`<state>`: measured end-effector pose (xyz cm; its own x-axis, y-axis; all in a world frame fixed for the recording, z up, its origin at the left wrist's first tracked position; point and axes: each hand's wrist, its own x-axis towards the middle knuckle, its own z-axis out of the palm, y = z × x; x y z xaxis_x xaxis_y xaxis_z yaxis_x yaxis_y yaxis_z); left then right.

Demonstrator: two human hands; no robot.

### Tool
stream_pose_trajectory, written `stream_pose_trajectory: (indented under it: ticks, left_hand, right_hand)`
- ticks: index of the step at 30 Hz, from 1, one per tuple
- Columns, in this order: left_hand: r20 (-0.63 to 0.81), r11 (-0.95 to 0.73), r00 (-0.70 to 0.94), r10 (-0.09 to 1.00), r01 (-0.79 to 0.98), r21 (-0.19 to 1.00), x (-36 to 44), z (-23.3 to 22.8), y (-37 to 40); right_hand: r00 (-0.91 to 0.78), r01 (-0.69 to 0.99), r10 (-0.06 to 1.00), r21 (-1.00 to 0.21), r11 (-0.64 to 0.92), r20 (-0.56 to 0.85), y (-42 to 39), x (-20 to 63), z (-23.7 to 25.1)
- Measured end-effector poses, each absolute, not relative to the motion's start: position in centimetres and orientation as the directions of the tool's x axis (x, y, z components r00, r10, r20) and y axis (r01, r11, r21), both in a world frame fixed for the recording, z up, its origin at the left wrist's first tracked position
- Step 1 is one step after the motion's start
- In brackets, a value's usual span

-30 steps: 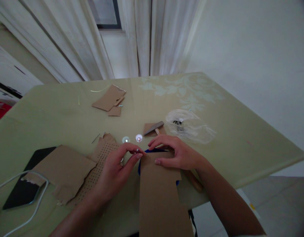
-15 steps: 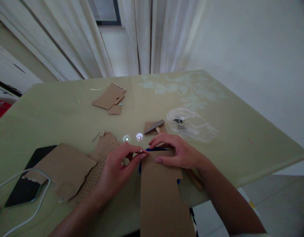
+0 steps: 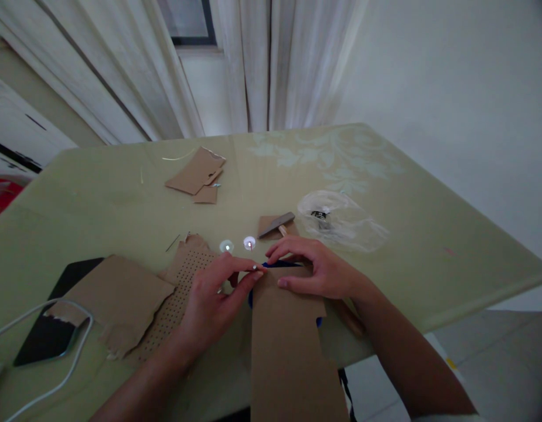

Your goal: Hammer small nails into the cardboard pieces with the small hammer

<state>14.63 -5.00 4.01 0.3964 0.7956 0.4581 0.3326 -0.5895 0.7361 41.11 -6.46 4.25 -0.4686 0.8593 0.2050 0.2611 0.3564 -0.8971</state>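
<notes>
While the thumb and forefinger of your left hand (image 3: 213, 296) pinch a small round-headed pin (image 3: 255, 268), its tip end meets the far left corner of the cardboard panel (image 3: 288, 334). That grip is closed down to the pin's own thickness; most of the shaft is hidden between your fingertips. The panel runs from between your hands toward 6 o'clock, past the near edge of the surface (image 3: 429, 234). Your right hand (image 3: 312, 269) lies over the panel's far right corner, its grip partly open: the thumb rests on top and the fingers arch past the far edge. You cannot tell from this view whether they close underneath. Something blue (image 3: 283, 264) shows from under the panel.

Taking the panel's far edge as the clock's centre, you have the hammer (image 3: 276, 225) at 12, its head on a cardboard square (image 3: 266, 221) and its wooden handle passing beneath your right hand toward 4. At 2 lies a clear plastic bag (image 3: 350, 225). Two small pale discs (image 3: 227, 246) sit between 10 and 11, with cardboard scraps (image 3: 194, 170) farther off at 11. Toward 9 you have a perforated cardboard piece (image 3: 185, 287), partly covered by torn cardboard (image 3: 116, 287), which overlaps a black flat device (image 3: 37, 337). A white cable (image 3: 84, 346) curves across there.
</notes>
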Motion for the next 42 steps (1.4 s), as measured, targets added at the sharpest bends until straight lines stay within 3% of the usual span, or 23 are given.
stream_pose_trajectory:
  ticks: [11,14,18,21,28,34,42]
  left_hand:
    - [0.503,-0.652,0.438,0.745,0.32,0.687,14.6,3.9,-5.3]
    - [0.513,-0.669,0.452,0.73,0.317,0.673,14.7,3.8,-5.4]
    - [0.522,-0.682,0.462,0.717,0.309,0.663,14.9,3.6,-5.4]
    - [0.529,-0.685,0.455,0.716,0.314,0.658,14.9,3.6,-5.4]
    - [0.511,-0.633,0.382,0.77,0.361,0.684,15.3,3.7,-5.7]
    - [0.504,-0.626,0.377,0.777,0.378,0.682,15.6,3.6,-5.9]
    - [0.548,-0.677,0.401,0.734,0.368,0.637,15.7,3.1,-5.9]
  right_hand:
    - [-0.462,0.219,0.867,-0.922,0.319,0.19,-6.5,40.9,4.4]
    - [-0.359,0.212,0.923,-0.95,0.228,0.142,-6.4,41.1,4.8]
    - [-0.078,0.408,0.993,-0.906,0.115,0.091,-5.8,41.6,4.5]
    - [0.024,0.602,0.997,-0.798,0.044,0.074,-5.2,41.8,3.6]
    - [0.037,0.77,0.999,-0.638,-0.035,-0.01,-4.7,42.0,1.3]
    - [0.004,0.813,0.996,-0.58,-0.055,-0.089,-4.3,42.2,0.1]
    - [-0.006,0.824,0.997,-0.565,-0.04,-0.078,-4.5,42.1,0.5]
